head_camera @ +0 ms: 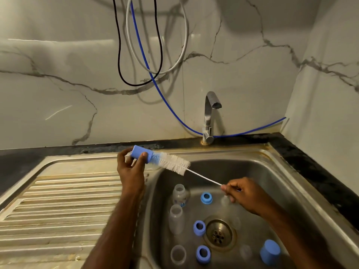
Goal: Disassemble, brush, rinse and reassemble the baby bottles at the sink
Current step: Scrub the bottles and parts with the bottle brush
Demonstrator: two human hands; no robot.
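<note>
My left hand (132, 167) grips a blue bottle cap (141, 154) above the sink's left rim. The white bristle head of a bottle brush (174, 163) is pushed into the cap's open end. My right hand (242, 193) pinches the thin wire handle of the brush over the basin. In the steel sink (272, 177) stand three clear bottle bodies (179, 194), (176, 218), (178, 254), three blue collar rings (206, 198), (199, 227), (203, 253), and another blue cap (270, 252). Clear teats lie faintly near the drain (219, 233).
A chrome tap (208, 117) stands behind the basin, with no water flowing. A ribbed steel draining board (58, 206) lies to the left. Blue, black and grey hoses (155, 70) hang down the marble wall. Black counter (310, 162) borders the sink on the right.
</note>
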